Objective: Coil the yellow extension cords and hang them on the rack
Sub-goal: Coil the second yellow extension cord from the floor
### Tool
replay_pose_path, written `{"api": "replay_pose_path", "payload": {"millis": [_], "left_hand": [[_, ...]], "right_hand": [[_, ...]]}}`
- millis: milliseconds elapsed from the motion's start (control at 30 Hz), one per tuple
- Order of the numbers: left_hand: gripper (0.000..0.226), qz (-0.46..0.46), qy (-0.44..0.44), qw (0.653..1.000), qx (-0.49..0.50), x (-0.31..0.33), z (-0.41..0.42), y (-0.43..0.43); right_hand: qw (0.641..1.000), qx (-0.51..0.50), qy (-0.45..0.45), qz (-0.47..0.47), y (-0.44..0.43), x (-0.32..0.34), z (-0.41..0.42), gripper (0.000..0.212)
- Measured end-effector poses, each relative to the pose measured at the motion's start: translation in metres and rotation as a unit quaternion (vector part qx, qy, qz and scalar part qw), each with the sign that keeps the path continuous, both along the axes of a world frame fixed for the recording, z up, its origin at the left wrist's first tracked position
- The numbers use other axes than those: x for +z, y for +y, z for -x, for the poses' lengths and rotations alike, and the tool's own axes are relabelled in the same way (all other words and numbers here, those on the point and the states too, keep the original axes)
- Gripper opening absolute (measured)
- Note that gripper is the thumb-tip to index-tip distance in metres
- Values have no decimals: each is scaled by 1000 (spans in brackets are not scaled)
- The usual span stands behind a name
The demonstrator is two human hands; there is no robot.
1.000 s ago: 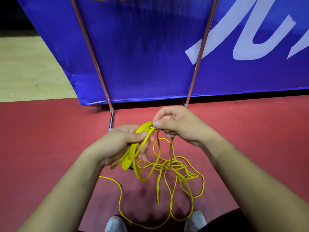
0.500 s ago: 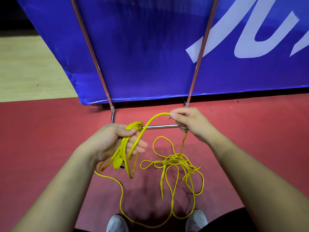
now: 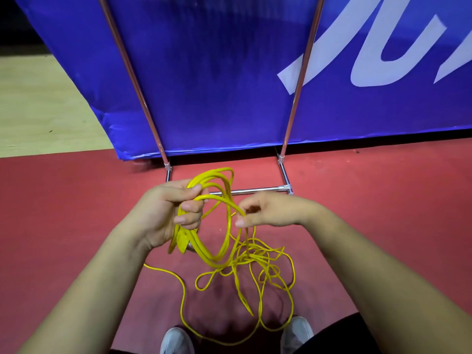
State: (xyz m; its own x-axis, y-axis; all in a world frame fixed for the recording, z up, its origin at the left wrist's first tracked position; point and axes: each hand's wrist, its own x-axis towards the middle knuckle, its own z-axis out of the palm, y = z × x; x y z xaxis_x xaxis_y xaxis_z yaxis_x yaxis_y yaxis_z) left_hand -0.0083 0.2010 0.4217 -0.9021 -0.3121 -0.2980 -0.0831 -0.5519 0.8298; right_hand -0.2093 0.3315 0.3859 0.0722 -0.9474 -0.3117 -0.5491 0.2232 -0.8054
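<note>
With our left hand [image 3: 168,215] gripping the coil [image 3: 212,221] and right hand [image 3: 268,210] pinching the cord [image 3: 229,226], slack [image 3: 258,256] below the coil may knot if pulled w/o shaking out.

glossy yellow cord [image 3: 231,221], shiny metal rack [image 3: 251,190], perhaps rubbery matt floor [image 3: 76,213]

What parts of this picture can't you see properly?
- Rack: its top is cut off by the head view's upper edge.
- Yellow cord: the strands in the left hand are covered by its fingers; the loose tangle overlaps too much to trace.
- Cord ends: no plug can be clearly made out.
- Shoes: cut off by the bottom edge.
- Right hand: blurred, so its grip is unclear.
</note>
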Motion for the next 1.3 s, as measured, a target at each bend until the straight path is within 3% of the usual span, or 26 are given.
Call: {"api": "replay_pose_path", "payload": {"millis": [100,200,300,367,500,600,667,767,867,967,1067,1200,1300], "left_hand": [[11,-5,-47,999,11,-4,1,1],[14,39,-133,990,-16,-1,-3,-4],[19,46,-184,981,-37,-2,-7,-7],[24,43,-185,981,-43,-3,-7,-8],[31,31,-149,986,-70,-4,-1,-2],[35,45,-114,986,-111,-3,1,5],[44,29,-75,993,-88,-2,-1,4],[23,-11,-14,999,-50,2,-2,0],[16,-32,-4,999,-16,2,-3,-2],[17,-3,-49,999,8,1,-6,-7],[25,47,-109,993,-21,1,-11,-11],[22,31,-149,988,-2,0,-14,-15],[30,30,-132,991,-16,-1,-13,-14]], "right_hand": [[997,-24,-65,-30,4,-29,14,14],[978,-131,-162,21,2,-34,19,4],[942,-221,-237,83,-4,-17,18,8],[947,-219,-214,101,-8,0,16,10],[986,-103,-53,119,-8,39,-14,9],[988,-73,-24,132,-9,52,-37,17],[985,-101,-37,137,-11,51,-38,23],[991,-86,-57,91,-8,31,-21,30],[1000,2,11,5,0,-1,1,21],[999,-22,-28,-22,7,-26,17,15],[990,-99,-100,21,7,-29,17,17],[956,-173,-224,75,-1,-7,16,18],[974,-134,-156,93,-5,19,7,18]]}}
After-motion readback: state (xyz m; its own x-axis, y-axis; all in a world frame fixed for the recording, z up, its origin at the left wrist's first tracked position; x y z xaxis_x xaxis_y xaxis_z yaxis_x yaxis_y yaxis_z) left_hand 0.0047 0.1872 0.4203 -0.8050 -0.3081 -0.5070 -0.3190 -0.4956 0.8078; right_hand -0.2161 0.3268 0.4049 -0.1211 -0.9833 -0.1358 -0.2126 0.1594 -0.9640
